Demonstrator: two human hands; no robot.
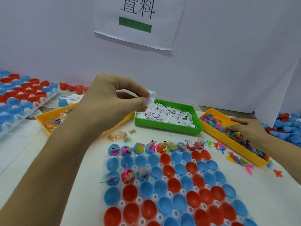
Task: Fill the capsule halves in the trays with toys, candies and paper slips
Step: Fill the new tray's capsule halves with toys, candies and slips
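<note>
The tray (162,207) of red and blue capsule halves (130,193) lies on the table (276,193) nearest the viewer; its far row is filled with toys, candy packets and slips, three halves in the third row hold items too, and the rest are bare. Just beyond the tray's far edge sits the green bin (167,126) heaped with printed paper slips. Above that bin's left edge the left hand (114,98) pinches one white slip (150,97) between thumb and fingertips, held clear of the heap. Right of the green bin, a yellow bin (213,111) holds small coloured toys (241,139); the right hand (246,129) reaches into it, fingers bent down among the toys, though whether it has closed on one cannot be told. More toys lie spilled on the table between that bin and the tray. Left of the green bin, partly behind the left forearm, a second yellow bin (44,118) holds candy packets, and a few packets (121,136) lie loose just beyond the tray. Further left is another tray (19,98) of capsule halves.
</note>
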